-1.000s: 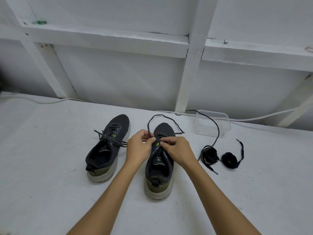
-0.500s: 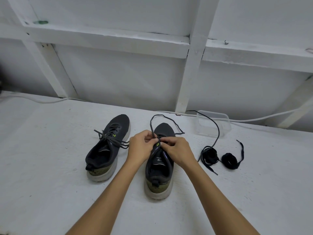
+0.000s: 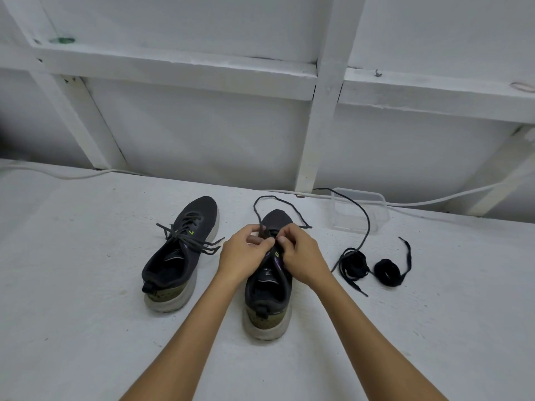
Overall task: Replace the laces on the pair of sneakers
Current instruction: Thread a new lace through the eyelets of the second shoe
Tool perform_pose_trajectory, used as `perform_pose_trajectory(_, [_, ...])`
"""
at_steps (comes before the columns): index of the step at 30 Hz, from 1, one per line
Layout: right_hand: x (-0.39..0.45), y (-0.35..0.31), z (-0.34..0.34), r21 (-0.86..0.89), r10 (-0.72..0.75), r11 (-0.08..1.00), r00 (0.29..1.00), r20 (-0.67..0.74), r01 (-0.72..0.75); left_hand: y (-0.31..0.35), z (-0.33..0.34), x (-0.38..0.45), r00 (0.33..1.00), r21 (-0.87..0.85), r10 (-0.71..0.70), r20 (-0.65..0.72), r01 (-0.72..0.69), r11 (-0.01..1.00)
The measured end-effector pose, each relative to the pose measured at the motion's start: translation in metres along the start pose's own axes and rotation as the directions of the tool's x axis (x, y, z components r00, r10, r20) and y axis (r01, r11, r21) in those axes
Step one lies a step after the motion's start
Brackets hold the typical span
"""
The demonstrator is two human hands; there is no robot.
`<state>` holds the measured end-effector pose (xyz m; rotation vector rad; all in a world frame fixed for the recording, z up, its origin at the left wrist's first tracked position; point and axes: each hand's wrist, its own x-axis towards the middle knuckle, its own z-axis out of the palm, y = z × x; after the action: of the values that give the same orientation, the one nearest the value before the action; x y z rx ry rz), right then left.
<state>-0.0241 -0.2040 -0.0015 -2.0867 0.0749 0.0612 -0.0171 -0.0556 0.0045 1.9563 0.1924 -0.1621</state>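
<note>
Moved closer together over the tongue since a second ago: left hand [image 3: 241, 256] and right hand [image 3: 301, 257], thumbs now almost touching. Both curled, fingers pinching the dark lace [image 3: 262, 211] at the upper eyelets of the right sneaker [image 3: 267, 296]; lace loop arching to the far side past the toe. Left sneaker [image 3: 179, 253] just beside, laced, bow loose. Two coiled black laces [image 3: 386, 272] lying right of the hands, clear plastic container [image 3: 376, 209] farther back on the white table [image 3: 72, 314].

white surface [image 3: 72, 328] | two sneakers [image 3: 182, 256] | lace bundles [image 3: 386, 272] | clear container [image 3: 359, 209]
</note>
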Motion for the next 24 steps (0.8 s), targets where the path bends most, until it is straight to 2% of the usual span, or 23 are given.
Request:
perform_pose_trajectory(4, [-0.004,-0.009,-0.018,0.334,0.150,0.929,0.987,0.052,-0.159,0.005,0.004,0.003,0.999,0.095,-0.029,0.013,0.028,0.995])
perform_pose_trajectory(8, [-0.002,-0.019,-0.042,0.464,0.124,0.883,0.988,-0.096,-0.066,0.012,0.009,0.002,0.999,0.153,-0.043,-0.004,0.043,0.987])
perform_pose_trajectory(10, [0.002,-0.028,-0.053,0.594,0.155,0.804,0.976,-0.154,-0.034,0.013,0.011,0.001,0.998,0.138,-0.056,-0.032,0.060,0.989])
perform_pose_trajectory(13, [0.007,-0.035,-0.064,0.765,0.199,0.641,0.976,-0.087,-0.063,0.011,0.012,0.001,0.995,0.112,-0.078,-0.061,0.084,0.990])
perform_pose_trajectory(14, [0.007,-0.035,-0.066,0.772,0.215,0.627,0.976,-0.038,-0.108,0.010,0.012,0.001,0.995,0.099,-0.082,-0.064,0.088,0.991])
perform_pose_trajectory(15, [0.006,-0.035,-0.067,0.712,0.233,0.683,0.972,0.002,-0.165,0.009,0.012,0.001,0.994,0.081,-0.083,-0.065,0.088,0.993])
perform_pose_trajectory(16, [0.005,-0.033,-0.068,0.555,0.243,0.803,0.970,0.026,-0.216,0.007,0.011,0.002,0.995,0.058,-0.081,-0.063,0.085,0.995])
perform_pose_trajectory(17, [0.004,-0.029,-0.068,0.322,0.237,0.916,0.971,0.043,-0.238,0.005,0.011,0.001,0.995,0.033,-0.079,-0.056,0.081,0.996])
perform_pose_trajectory(18, [0.003,-0.025,-0.067,0.084,0.213,0.972,0.974,0.072,-0.219,0.003,0.010,0.001,0.996,0.009,-0.074,-0.040,0.075,0.997])
perform_pose_trajectory(19, [0.004,-0.021,-0.066,-0.101,0.183,0.980,0.976,0.119,-0.172,0.003,0.009,0.002,0.997,-0.011,-0.069,-0.015,0.069,0.998])
perform_pose_trajectory(21, [0.004,-0.015,-0.059,-0.303,0.136,0.951,0.968,0.211,-0.068,0.003,0.009,0.004,0.997,-0.055,-0.050,0.051,0.053,0.997])
perform_pose_trajectory(24, [0.006,-0.015,-0.049,-0.371,0.112,0.928,0.972,0.205,-0.029,0.013,0.006,0.013,0.992,-0.108,-0.007,0.125,0.021,0.994])
